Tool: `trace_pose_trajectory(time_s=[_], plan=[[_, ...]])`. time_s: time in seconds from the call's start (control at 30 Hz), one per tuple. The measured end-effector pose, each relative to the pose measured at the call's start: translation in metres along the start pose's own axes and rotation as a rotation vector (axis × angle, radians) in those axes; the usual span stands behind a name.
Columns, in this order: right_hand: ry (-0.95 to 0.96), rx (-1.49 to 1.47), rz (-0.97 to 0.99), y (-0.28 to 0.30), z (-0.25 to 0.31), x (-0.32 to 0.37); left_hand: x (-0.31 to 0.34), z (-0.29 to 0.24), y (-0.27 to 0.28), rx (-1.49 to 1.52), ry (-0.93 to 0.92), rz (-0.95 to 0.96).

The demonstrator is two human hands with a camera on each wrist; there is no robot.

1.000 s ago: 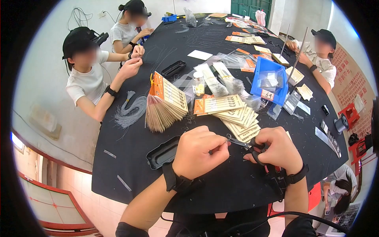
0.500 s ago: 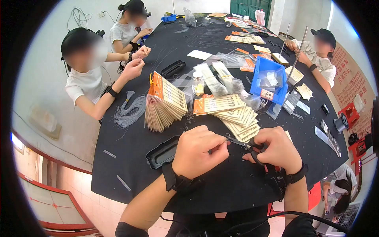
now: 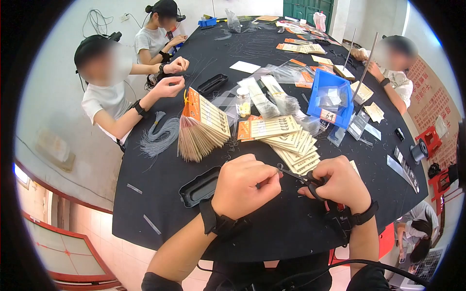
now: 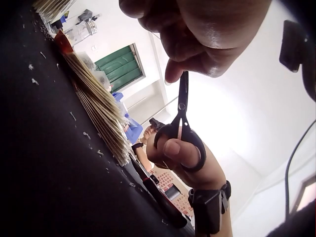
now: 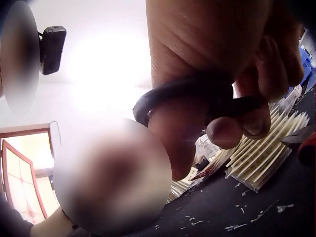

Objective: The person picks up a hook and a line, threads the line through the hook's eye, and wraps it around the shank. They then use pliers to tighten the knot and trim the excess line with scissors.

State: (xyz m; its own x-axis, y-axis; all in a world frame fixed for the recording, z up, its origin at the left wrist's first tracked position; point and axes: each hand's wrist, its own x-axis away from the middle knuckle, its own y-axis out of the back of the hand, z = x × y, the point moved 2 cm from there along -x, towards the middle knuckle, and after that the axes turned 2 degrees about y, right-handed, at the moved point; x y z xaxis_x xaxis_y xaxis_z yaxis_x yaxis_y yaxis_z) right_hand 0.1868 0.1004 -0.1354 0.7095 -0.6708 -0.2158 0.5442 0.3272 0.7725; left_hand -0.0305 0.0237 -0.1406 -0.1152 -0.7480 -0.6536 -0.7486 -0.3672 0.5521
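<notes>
In the head view my left hand [image 3: 246,188] has its fingers curled, thumb against forefinger, pinching something too small to identify. My right hand [image 3: 343,185] grips black-handled scissors [image 3: 310,184], with thumb and fingers at the loops. The blades point left, their tips beside the left fingertips. From the left wrist the scissors [image 4: 182,106] look nearly closed, their tip at the left hand [image 4: 207,29]. The right wrist view shows a black scissor loop [image 5: 173,94] around the right thumb.
Stacked cards [image 3: 296,150] and a fanned card bundle [image 3: 201,131] lie beyond the hands. A black tray [image 3: 196,191] stands left of the left hand, red-handled pliers [image 4: 165,200] near the right. Farther off are a blue bin [image 3: 332,89] and people seated around the table.
My hands and the scissors have barely moved. At the left, the nearest person's hands have moved right and spread slightly apart.
</notes>
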Motion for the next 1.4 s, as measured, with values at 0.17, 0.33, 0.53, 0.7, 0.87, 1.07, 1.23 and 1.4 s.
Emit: trace_pose_trajectory(time_s=[0.17, 0.33, 0.53, 0.7, 0.87, 1.07, 1.23, 1.4], plan=[[-0.034, -0.036, -0.004, 0.0, 0.003, 0.0, 0.0, 0.0, 0.0, 0.01, 0.003, -0.01], [-0.013, 0.029, 0.012, 0.003, 0.006, -0.001, 0.001, 0.0, 0.0, 0.07, 0.06, -0.014], [-0.012, 0.073, 0.016, 0.004, 0.009, -0.001, 0.004, 0.0, -0.003, 0.199, 0.235, 0.017], [0.027, 0.123, -0.026, 0.004, 0.007, -0.001, 0.004, 0.001, -0.004, 0.253, 0.292, 0.034], [0.061, 0.124, -0.053, 0.002, 0.01, -0.003, 0.004, -0.002, -0.001, 0.285, 0.358, 0.04], [0.065, 0.02, -0.069, -0.011, 0.009, -0.003, 0.004, 0.001, 0.003, 0.286, 0.361, 0.015], [-0.113, -0.19, 0.112, -0.011, 0.012, -0.002, 0.002, 0.002, 0.004, 0.253, 0.345, -0.016], [0.091, -0.536, -0.193, -0.008, 0.005, -0.004, 0.003, 0.0, 0.001, 0.397, 0.531, 0.107]])
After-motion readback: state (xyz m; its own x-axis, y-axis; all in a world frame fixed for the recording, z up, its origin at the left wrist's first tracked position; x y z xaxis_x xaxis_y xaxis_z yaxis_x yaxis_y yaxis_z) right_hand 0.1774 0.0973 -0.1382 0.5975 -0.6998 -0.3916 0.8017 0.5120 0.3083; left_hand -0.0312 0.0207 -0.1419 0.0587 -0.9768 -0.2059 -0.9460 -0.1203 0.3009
